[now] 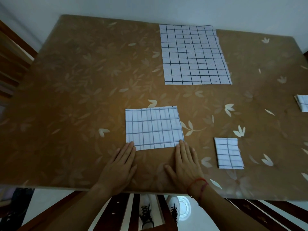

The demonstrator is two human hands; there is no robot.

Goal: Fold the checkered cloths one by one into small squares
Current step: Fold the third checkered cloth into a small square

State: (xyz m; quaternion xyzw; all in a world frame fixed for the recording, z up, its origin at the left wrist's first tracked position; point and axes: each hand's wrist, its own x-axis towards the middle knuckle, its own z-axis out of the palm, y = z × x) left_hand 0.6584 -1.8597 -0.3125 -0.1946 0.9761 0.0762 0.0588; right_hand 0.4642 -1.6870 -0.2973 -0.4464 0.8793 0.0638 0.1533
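A half-folded white cloth with dark check lines (pixel 154 128) lies flat in the middle of the table. My left hand (pixel 120 165) lies flat with straight fingers, its fingertips touching the cloth's near left corner. My right hand (pixel 185 164) lies flat too, fingertips on the near right corner. A large checkered cloth, or a stack of them, (pixel 194 55) lies spread out at the far side. A small folded square (pixel 228 153) sits to the right of my right hand. Another folded piece (pixel 302 102) shows partly at the right edge of the view.
The table (pixel 75 97) is covered with a brown cloth printed with pale leaves. Its near edge runs just below my wrists. Wooden chair slats (pixel 116 212) stand below the near edge, and another wooden chair (pixel 11 60) is at the left.
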